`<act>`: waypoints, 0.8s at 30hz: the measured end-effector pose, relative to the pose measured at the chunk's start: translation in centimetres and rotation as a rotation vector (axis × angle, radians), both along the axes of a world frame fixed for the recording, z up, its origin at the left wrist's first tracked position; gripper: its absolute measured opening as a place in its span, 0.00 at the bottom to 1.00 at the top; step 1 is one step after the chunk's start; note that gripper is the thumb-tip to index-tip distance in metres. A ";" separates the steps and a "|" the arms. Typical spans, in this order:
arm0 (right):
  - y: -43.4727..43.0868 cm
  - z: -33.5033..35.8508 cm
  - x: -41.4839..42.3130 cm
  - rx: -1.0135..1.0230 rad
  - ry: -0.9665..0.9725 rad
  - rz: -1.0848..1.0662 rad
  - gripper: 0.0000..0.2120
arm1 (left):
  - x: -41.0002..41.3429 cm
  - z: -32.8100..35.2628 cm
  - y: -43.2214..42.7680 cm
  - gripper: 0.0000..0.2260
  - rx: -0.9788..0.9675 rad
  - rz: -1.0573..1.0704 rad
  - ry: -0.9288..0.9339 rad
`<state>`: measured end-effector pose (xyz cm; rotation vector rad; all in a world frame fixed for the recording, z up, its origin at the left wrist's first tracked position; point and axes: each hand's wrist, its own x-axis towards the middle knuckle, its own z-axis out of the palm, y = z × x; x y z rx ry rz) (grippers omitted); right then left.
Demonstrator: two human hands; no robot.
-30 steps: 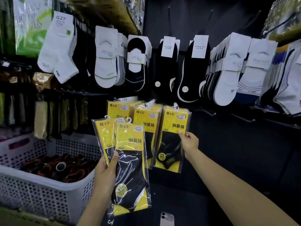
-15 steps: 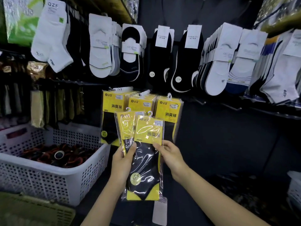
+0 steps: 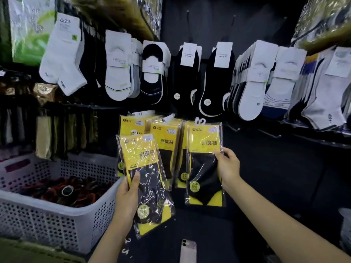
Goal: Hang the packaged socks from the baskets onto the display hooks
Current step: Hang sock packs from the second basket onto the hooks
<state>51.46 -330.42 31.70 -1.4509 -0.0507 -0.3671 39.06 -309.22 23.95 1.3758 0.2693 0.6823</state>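
— What is hung along the top row?
— A white QZF pair (image 3: 63, 54) is seen at the left, with white liners (image 3: 117, 67) beside it. Two black liners (image 3: 187, 76) with white cards are hung in the middle, and a thick stack of white ones (image 3: 252, 82) to the right.
— And at the far left?
— A green poster (image 3: 32, 29) is set high up. Gold packets (image 3: 44, 92) are hung below it, and tan strips (image 3: 43, 136) lower still, blurred.
— Anything low down?
— A phone (image 3: 188, 250) is laid face down at the bottom edge. A green mat (image 3: 38, 251) is seen in the bottom-left corner. Wrapped bundles (image 3: 326, 21) are seen at the top right.
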 end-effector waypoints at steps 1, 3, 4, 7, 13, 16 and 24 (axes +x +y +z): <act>0.5 0.1 0.7 -0.020 -0.007 0.001 0.06 | 0.1 0.0 0.1 0.23 -0.003 -0.001 -0.005; 1.5 0.0 2.0 -0.034 0.019 0.000 0.05 | 0.4 -0.1 0.2 0.24 -0.022 0.004 -0.011; 2.1 -0.2 2.6 -0.034 0.040 -0.008 0.05 | 0.6 -0.1 0.4 0.25 -0.029 0.009 -0.012; 3.1 -1.0 4.5 -0.041 0.067 -0.067 0.04 | 1.0 -0.4 0.6 0.22 -0.016 0.018 -0.007; 3.9 -2.1 6.9 -0.046 0.134 -0.191 0.06 | 1.2 -0.1 -0.1 0.10 -0.029 0.002 -0.014; 3.3 -2.9 6.3 -0.070 0.205 -0.252 0.11 | 1.2 -0.2 -0.4 0.09 -0.022 -0.019 -0.015; 3.5 -3.7 -2.7 -0.071 0.223 0.367 0.10 | 1.2 -0.1 -3.1 0.06 0.101 -0.101 -0.038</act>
